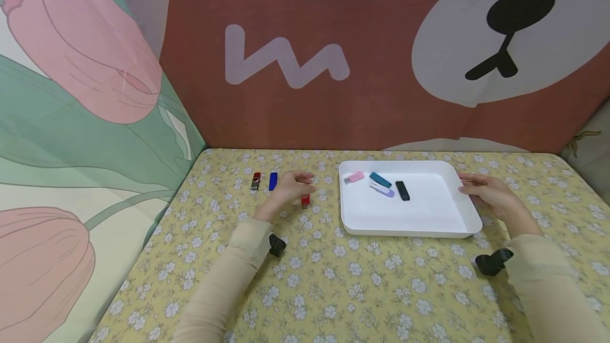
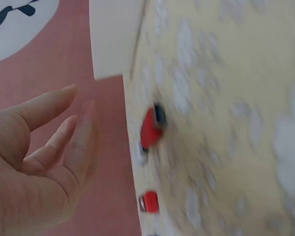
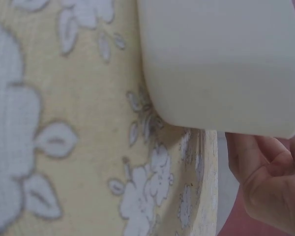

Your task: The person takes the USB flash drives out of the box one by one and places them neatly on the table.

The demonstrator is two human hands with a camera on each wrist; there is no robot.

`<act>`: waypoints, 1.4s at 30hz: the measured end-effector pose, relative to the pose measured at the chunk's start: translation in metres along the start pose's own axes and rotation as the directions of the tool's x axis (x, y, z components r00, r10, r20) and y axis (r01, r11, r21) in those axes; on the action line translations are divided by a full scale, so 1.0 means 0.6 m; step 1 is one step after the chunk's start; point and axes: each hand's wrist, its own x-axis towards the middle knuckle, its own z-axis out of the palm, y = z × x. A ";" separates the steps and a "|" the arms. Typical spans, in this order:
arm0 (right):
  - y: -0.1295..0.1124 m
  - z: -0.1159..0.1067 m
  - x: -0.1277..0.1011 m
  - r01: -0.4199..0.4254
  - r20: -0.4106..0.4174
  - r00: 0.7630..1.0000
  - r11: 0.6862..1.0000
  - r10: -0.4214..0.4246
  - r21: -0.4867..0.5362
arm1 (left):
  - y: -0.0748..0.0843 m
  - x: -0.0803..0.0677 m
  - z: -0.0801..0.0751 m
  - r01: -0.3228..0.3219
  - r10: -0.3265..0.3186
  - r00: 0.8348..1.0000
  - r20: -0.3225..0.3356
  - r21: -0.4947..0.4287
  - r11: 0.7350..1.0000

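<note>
My left hand [image 1: 292, 187] hovers over a red USB stick [image 1: 305, 201], thumb and fingers spread apart around nothing. In the left wrist view that red stick [image 2: 151, 130] lies beyond the fingertips, slightly blurred, with another small red piece [image 2: 150, 201] lower down. Left of this hand are a blue USB stick [image 1: 273, 181] and a red-and-silver swivel USB stick [image 1: 256, 181]. My right hand [image 1: 495, 197] holds the right rim of a white tray [image 1: 405, 231]. From the right wrist, its curled fingers [image 3: 248, 157] show partly behind the tray's end wall.
Inside the tray lie a pink USB stick [image 1: 355, 177], a teal one [image 1: 380, 180], a white-and-lilac one [image 1: 383, 190] and a black one [image 1: 402, 190]. A floral yellow cloth [image 1: 329, 290] covers the table. A printed backdrop [image 1: 305, 115] rises behind its far edge.
</note>
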 end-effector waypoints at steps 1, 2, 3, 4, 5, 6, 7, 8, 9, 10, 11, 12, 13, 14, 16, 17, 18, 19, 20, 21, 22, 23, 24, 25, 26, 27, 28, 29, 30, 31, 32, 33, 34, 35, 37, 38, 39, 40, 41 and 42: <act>0.000 0.000 0.000 0.006 -0.004 1.000 1.000 -0.006 -0.004 | 0.003 0.001 0.004 -0.011 0.011 1.000 0.004 0.000 1.000; -0.001 0.000 0.001 0.011 -0.010 1.000 1.000 -0.011 -0.005 | 0.006 0.002 0.008 -0.022 0.022 1.000 0.004 -0.003 1.000; -0.002 0.000 0.001 0.016 -0.015 1.000 1.000 -0.016 -0.007 | 0.009 0.005 0.013 -0.036 0.036 0.999 0.003 -0.005 0.999; -0.003 0.001 0.001 0.019 -0.020 1.000 1.000 -0.019 -0.007 | 0.011 0.008 0.019 -0.056 0.056 0.998 0.001 -0.006 0.998; -0.003 0.001 0.000 0.020 -0.025 0.999 1.000 -0.021 -0.007 | 0.014 0.010 0.024 -0.069 0.069 0.998 -0.001 -0.005 0.998; -0.004 0.002 0.000 0.021 -0.033 0.999 1.000 -0.021 -0.005 | 0.018 0.012 0.030 -0.073 0.073 0.997 -0.001 -0.007 0.997; -0.004 0.002 0.000 0.022 -0.038 0.999 1.000 -0.022 -0.004 | 0.023 0.013 0.036 -0.082 0.082 0.997 -0.002 -0.010 0.997; -0.004 0.003 0.000 0.020 -0.045 0.999 1.000 -0.020 -0.005 | 0.027 0.015 0.042 -0.090 0.090 0.996 -0.006 -0.014 0.996; -0.003 0.003 -0.001 0.021 -0.052 0.998 1.000 -0.021 -0.007 | 0.031 0.018 0.049 -0.098 0.098 0.995 -0.007 -0.020 0.995; -0.003 0.004 -0.001 0.022 -0.059 0.998 1.000 -0.023 -0.009 | 0.035 0.019 0.055 -0.103 0.103 0.995 -0.005 -0.024 0.994; -0.003 0.005 -0.001 0.026 -0.066 0.997 1.000 -0.027 -0.014 | 0.040 0.020 0.061 -0.107 0.108 0.994 0.000 -0.021 0.994; -0.002 0.005 -0.001 0.030 -0.072 0.997 0.999 -0.031 -0.019 | 0.043 0.021 0.067 -0.115 0.115 0.993 0.005 -0.026 0.993; -0.002 0.005 -0.001 0.033 -0.075 0.997 0.999 -0.035 -0.024 | 0.047 0.022 0.074 -0.127 0.128 0.992 0.010 -0.028 0.991; -0.002 0.006 -0.002 0.035 -0.079 0.996 0.999 -0.037 -0.026 | 0.050 0.022 0.080 -0.134 0.134 0.991 0.016 -0.022 0.991; -0.003 0.006 -0.003 0.039 -0.082 0.996 0.999 -0.042 -0.029 | 0.056 0.022 0.091 -0.152 0.152 0.988 0.026 -0.010 0.988; -0.003 0.006 -0.004 0.038 -0.084 0.996 0.999 -0.040 -0.030 | 0.059 0.023 0.097 -0.165 0.165 0.986 0.028 0.000 0.986; -0.004 0.006 -0.004 0.036 -0.085 0.996 0.999 -0.038 -0.030 | 0.062 0.023 0.103 -0.173 0.172 0.985 0.028 0.005 0.985; -0.004 0.006 -0.005 0.036 -0.085 0.996 0.999 -0.038 -0.030 | 0.065 0.024 0.109 -0.179 0.178 0.984 0.027 0.024 0.984; -0.004 0.006 -0.005 0.032 -0.087 0.996 0.999 -0.035 -0.032 | 0.067 0.025 0.116 -0.182 0.181 0.983 0.026 0.033 0.983; -0.004 0.006 -0.005 0.030 -0.087 0.996 0.999 -0.032 -0.032 | 0.068 0.026 0.122 -0.185 0.184 0.983 0.024 0.037 0.982; -0.004 0.006 -0.006 0.025 -0.087 0.996 0.999 -0.028 -0.032 | 0.070 0.028 0.129 -0.184 0.183 0.983 0.024 0.046 0.982; -0.005 0.005 -0.006 0.021 -0.085 0.996 0.999 -0.024 -0.029 | 0.070 0.030 0.135 -0.183 0.182 0.983 0.022 0.055 0.982; -0.004 0.005 -0.006 0.020 -0.081 0.997 0.999 -0.022 -0.027 | 0.070 0.032 0.141 -0.179 0.178 0.984 0.021 0.058 0.982; -0.004 0.005 -0.006 0.016 -0.080 0.997 1.000 -0.018 -0.021 | 0.070 0.034 0.147 -0.176 0.175 0.984 0.022 0.063 0.982; -0.003 0.005 -0.006 0.012 -0.080 0.997 1.000 -0.013 -0.014 | 0.070 0.036 0.152 -0.179 0.177 0.984 0.024 0.058 0.982; -0.003 0.005 -0.006 0.011 -0.077 0.997 1.000 -0.011 -0.005 | 0.070 0.038 0.157 -0.182 0.180 0.983 0.026 0.063 0.981; -0.002 0.005 -0.006 0.014 -0.072 0.997 1.000 -0.014 0.001 | 0.070 0.040 0.162 -0.188 0.186 0.982 0.028 0.067 0.980; -0.002 0.005 -0.006 0.020 -0.068 0.998 1.000 -0.019 0.007 | 0.069 0.042 0.166 -0.196 0.194 0.981 0.028 0.066 0.978; -0.001 0.005 -0.006 0.027 -0.066 0.997 1.000 -0.026 0.007 | 0.068 0.044 0.169 -0.200 0.198 0.980 0.031 0.062 0.978; -0.001 0.005 -0.005 0.032 -0.065 0.997 0.999 -0.032 0.008 | 0.068 0.045 0.173 -0.200 0.199 0.980 0.030 0.062 0.978; -0.001 0.006 -0.005 0.040 -0.063 0.997 0.999 -0.039 0.007 | 0.067 0.047 0.176 -0.199 0.198 0.980 0.027 0.063 0.978; -0.001 0.006 -0.006 0.047 -0.062 0.997 0.999 -0.047 0.001 | 0.067 0.049 0.179 -0.196 0.195 0.981 0.023 0.067 0.978; -0.002 0.006 -0.006 0.055 -0.060 0.997 0.998 -0.055 -0.006 | 0.067 0.051 0.182 -0.190 0.189 0.982 0.018 0.065 0.980; -0.002 0.007 -0.006 0.058 -0.060 0.996 0.998 -0.059 -0.013 | 0.066 0.052 0.185 -0.184 0.184 0.983 0.012 0.065 0.981; -0.003 0.007 -0.006 0.062 -0.060 0.996 0.998 -0.063 -0.029 | 0.067 0.056 0.190 -0.175 0.175 0.984 -0.004 0.079 0.982; -0.003 0.007 -0.007 0.062 -0.059 0.996 0.997 -0.064 -0.036 | 0.067 0.057 0.193 -0.174 0.175 0.984 -0.013 0.087 0.981; -0.004 0.007 -0.007 0.063 -0.056 0.996 0.997 -0.065 -0.044 | 0.067 0.059 0.195 -0.172 0.175 0.984 -0.018 0.087 0.981; -0.004 0.007 -0.007 0.062 -0.051 0.997 0.997 -0.064 -0.047 | 0.068 0.060 0.197 -0.172 0.175 0.984 -0.023 0.087 0.981; -0.005 0.007 -0.008 0.059 -0.048 0.997 0.997 -0.062 -0.046 | 0.068 0.061 0.199 -0.172 0.175 0.984 -0.028 0.091 0.981; -0.005 0.007 -0.008 0.056 -0.046 0.997 0.997 -0.058 -0.045 | 0.069 0.062 0.201 -0.169 0.173 0.984 -0.032 0.094 0.981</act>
